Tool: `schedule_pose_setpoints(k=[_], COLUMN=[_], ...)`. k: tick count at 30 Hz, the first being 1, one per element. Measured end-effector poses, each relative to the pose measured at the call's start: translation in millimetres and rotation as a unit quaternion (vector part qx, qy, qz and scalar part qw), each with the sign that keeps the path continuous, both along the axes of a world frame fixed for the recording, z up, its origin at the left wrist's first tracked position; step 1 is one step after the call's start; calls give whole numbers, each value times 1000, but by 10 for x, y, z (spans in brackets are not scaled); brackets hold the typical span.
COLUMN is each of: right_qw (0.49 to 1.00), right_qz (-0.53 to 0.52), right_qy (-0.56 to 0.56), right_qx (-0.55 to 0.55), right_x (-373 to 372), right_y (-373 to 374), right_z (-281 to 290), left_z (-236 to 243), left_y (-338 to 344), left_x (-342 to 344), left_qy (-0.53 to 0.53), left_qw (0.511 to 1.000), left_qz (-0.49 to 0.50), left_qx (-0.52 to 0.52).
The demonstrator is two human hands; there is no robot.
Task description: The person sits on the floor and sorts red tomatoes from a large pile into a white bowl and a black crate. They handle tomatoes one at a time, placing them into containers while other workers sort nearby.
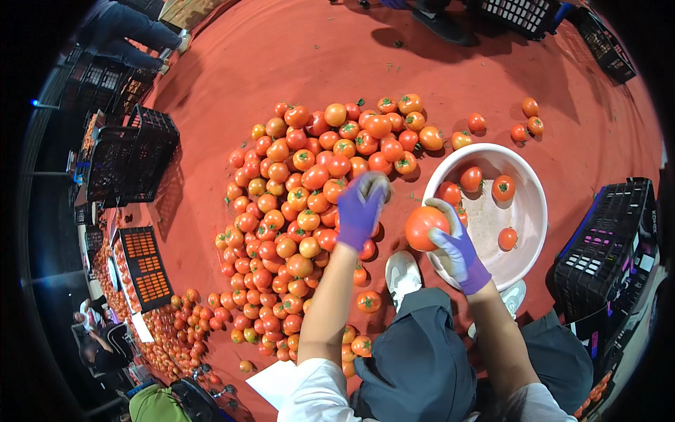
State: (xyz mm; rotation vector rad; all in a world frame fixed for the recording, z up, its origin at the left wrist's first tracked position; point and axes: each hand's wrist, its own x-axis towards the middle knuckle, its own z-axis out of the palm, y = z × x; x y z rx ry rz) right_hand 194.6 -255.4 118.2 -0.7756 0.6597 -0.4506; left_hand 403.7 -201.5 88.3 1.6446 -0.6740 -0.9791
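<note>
**Tomato held at the basin rim, second hand over the pile**

We see one large orange-red tomato [424, 226] gripped in the right hand [455, 243], whose purple-gloved fingers curl around its right side. The tomato sits at the left rim of a pale round basin [529, 232], just above the floor.

The basin stands on the red floor [295, 56] and holds a few tomatoes spread apart: two near its upper wall, one at the lower right, and one partly hidden behind the held tomato.

The left hand [361, 209], also in a purple glove, is lowered over the right edge of the tomato pile [295, 218]. Its fingers are bent downward and blurred; we cannot tell whether they grip anything.

The pile is a broad heap of red and orange tomatoes lying straight on the floor, left of the basin and touching nothing of it. A few stray tomatoes [529, 119] lie apart, beyond the basin.

One white shoe [403, 276] shows between the pile and the basin, below the held tomato.

A black crate [608, 246] stands just right of the basin. More black crates [130, 151] stand at the far left. A second heap of tomatoes [169, 330] lies at the lower left.
</note>
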Motion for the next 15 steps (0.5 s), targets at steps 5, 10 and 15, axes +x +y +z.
schedule_pose_setpoints(k=[5,10,15], right_qw=[980,948,935], right_qz=[-132,-186,-225], right_qy=[7,-11,-82], right_qx=[147,258,260], right_x=[-498,-655,-812], right_y=[23,-37,-238], right_z=[-444,-487,-517], left_z=[-911,-1299,-735], left_y=[-1078,-1276,-900], left_x=[829,1056,378], left_qy=[-399,-358,415], left_qw=[914,930,887], left_qz=[-6,-69,130], left_qx=[-69,44,-153])
